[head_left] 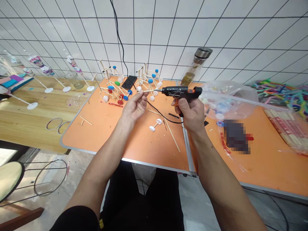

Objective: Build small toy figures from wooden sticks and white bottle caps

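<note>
My right hand is wrapped round a black glue gun with an orange trigger, its nozzle pointing left. Pinched in my left hand is a thin wooden stick, whose right end meets or nearly meets the nozzle. Behind my left hand stand several small stick models with bottle-cap wheels, one group to the left and another to the right. Below the gun, a stick axle with two white caps lies on the orange table, beside a long loose stick.
A black phone and a glass bottle stand or lie near the tiled wall. The gun's cable crosses the table. Right are a plastic bag, pipe cleaners and packed sticks. Decorated stands line the wooden table at left.
</note>
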Motion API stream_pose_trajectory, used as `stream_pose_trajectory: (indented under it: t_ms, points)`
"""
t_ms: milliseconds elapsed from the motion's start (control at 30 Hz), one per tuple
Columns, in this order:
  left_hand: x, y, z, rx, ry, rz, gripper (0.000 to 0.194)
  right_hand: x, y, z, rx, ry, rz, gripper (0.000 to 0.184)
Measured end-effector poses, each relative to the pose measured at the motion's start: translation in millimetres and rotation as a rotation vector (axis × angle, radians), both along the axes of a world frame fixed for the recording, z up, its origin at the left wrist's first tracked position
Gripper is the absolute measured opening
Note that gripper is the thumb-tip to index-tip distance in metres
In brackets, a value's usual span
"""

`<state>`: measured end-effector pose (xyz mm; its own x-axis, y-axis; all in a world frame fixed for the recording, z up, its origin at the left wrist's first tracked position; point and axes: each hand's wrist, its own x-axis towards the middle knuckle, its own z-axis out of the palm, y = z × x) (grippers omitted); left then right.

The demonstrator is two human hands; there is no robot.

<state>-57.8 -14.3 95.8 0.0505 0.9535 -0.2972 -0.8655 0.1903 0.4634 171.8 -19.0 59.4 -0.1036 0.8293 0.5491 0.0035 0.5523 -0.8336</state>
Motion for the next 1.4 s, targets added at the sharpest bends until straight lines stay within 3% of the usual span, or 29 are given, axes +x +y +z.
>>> stream_pose_trajectory:
  t_ms: [1400]
  points:
    - [1.0,0.4,-1.2,-0.024,0.019,0.015,0.026,-0.4,-2.8,3.7,-0.020,0.014,0.009,0.050]
